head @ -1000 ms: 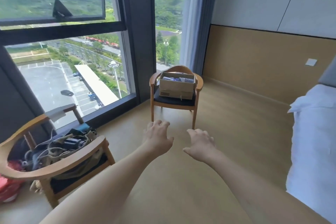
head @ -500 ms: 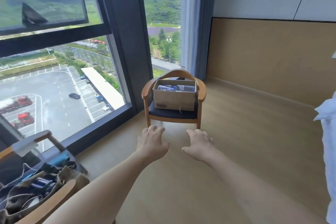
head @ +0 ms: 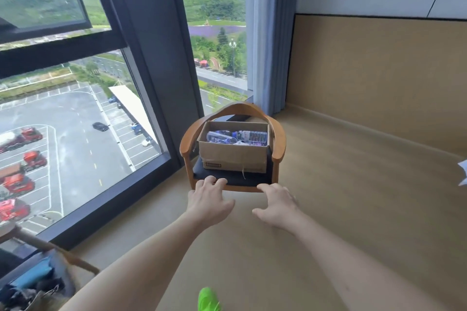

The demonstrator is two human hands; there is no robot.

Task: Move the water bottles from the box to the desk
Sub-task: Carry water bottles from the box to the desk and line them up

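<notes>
An open cardboard box stands on the dark seat of a wooden armchair by the window. Inside it lie several clear water bottles with purple labels. My left hand and my right hand are stretched out in front of me, palms down, fingers loosely bent, holding nothing. Both hover short of the chair's front edge, apart from the box. No desk is in view.
A floor-to-ceiling window runs along the left, a grey curtain hangs behind the chair. A second wooden chair with bags and cables sits at lower left. White bedding shows at the right edge. A green shoe is below.
The view has closed in on the armchair and box, which look larger and nearer. Both hands stay extended and empty. The cluttered chair has slid toward the lower left corner.
</notes>
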